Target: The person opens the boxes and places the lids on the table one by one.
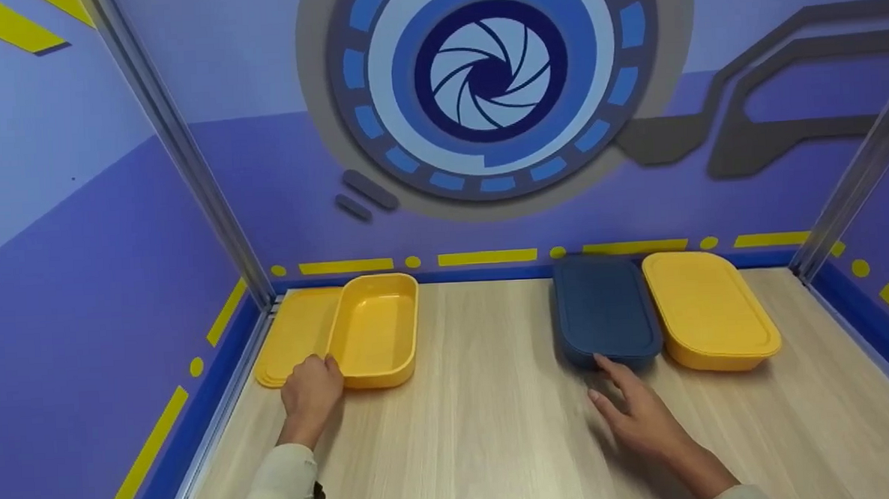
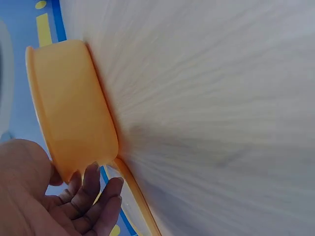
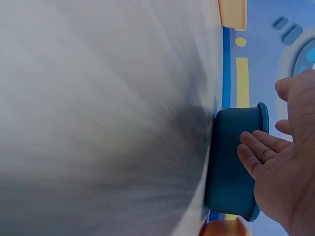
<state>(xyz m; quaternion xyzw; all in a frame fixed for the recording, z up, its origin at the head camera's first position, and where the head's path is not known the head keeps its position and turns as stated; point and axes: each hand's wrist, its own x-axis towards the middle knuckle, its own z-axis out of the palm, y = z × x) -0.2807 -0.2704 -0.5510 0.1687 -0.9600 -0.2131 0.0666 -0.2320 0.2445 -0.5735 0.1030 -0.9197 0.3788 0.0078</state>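
Observation:
An uncovered yellow lunch box [image 1: 375, 335] stands at the back left of the table. Its front left corner is in my left hand [image 1: 313, 394], thumb at the rim and curled fingers against the outer wall, as the left wrist view shows. Flat beside that box, on its left, lies a yellow lid [image 1: 298, 334]. Toward the right, a dark blue lidded box [image 1: 606, 310] stands close to the back wall. My right hand [image 1: 643, 421] is in front of it, fingers extended, the index fingertip at its front edge. In the right wrist view these fingers [image 3: 258, 147] look loosely spread.
A second yellow box with its lid on [image 1: 709, 305] stands right of the blue one, close beside it. Printed panels wall in the wooden table [image 1: 490, 427] at the back, left and right, with metal posts [image 1: 177, 141] at the corners.

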